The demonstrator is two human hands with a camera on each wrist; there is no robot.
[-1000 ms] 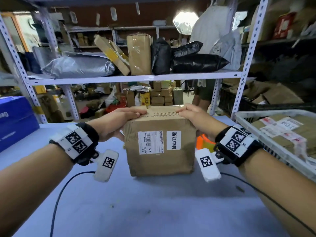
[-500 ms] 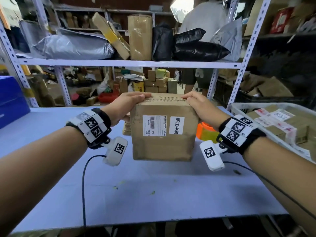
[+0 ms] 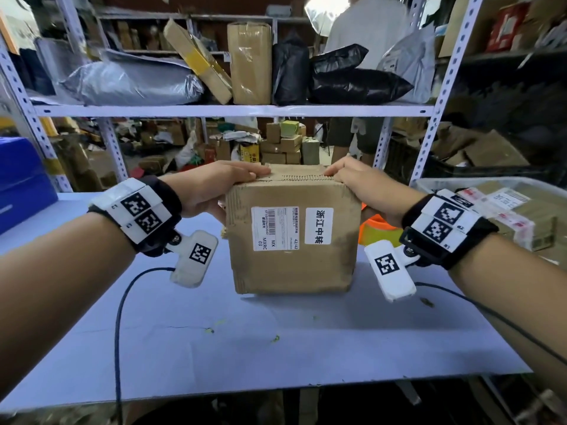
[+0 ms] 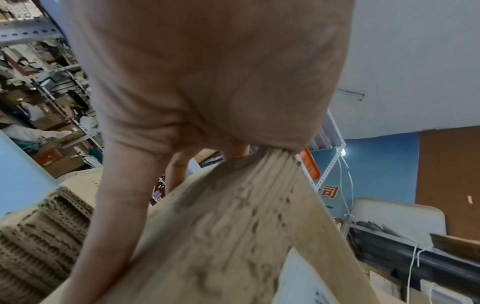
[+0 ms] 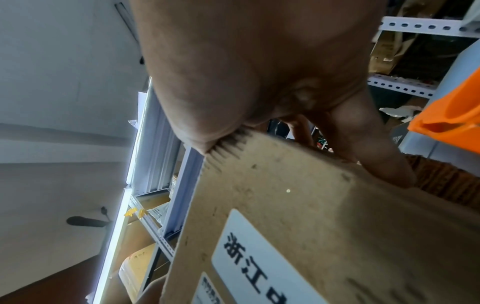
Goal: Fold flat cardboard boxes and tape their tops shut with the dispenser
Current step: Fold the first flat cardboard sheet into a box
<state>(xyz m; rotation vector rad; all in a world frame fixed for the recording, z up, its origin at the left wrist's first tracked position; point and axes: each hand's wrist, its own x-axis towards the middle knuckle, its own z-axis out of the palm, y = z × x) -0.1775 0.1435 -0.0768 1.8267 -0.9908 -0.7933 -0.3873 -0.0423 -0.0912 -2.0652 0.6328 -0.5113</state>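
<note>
Both arms out; left hand [image 3: 211, 191] & right hand [image 3: 365, 187] palms down, thumbs hooked.

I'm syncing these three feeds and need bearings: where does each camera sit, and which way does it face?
Head: worn on the head, looking forward and down at the cardboard box on the blue table; both forearms, left hand and right hand show.
Left wrist: under the left wrist, looking up along the palm at the box's side.
Right wrist: under the right wrist, looking up along the palm past the white label.
Shared: the label and orange tape dispenser appear in the head and right wrist views.
</note>
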